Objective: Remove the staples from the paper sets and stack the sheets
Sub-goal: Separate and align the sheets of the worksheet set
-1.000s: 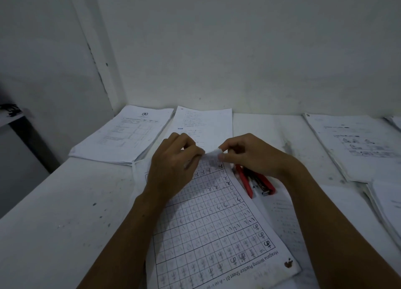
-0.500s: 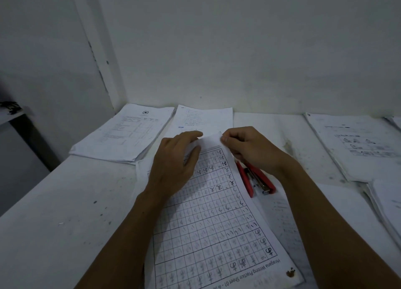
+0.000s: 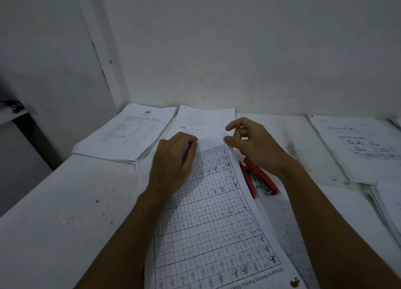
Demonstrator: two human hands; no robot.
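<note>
A gridded writing-practice paper set (image 3: 217,223) lies on the white table (image 3: 65,202) in front of me, its top end pointing away. My left hand (image 3: 173,165) rests on its upper left part, with the fingers curled over the top edge and gripping it. My right hand (image 3: 253,145) is at the upper right corner; the thumb tip touches the corner and the index finger is lifted off, fingers apart. Whether a staple sits in that corner is too small to tell. A red stapler (image 3: 258,178) lies just right of the set, partly under my right wrist.
A thick paper stack (image 3: 125,134) sits at the back left, with a single printed sheet (image 3: 206,119) beside it. More stacks lie at the right (image 3: 358,145) and far right edge (image 3: 388,206). A faintly printed sheet (image 3: 288,223) lies under my right forearm. The wall is close behind.
The folded top corner has been flattened out. My right hand let go of its pinch and its index finger lifted. My left hand slid a little left along the top edge.
</note>
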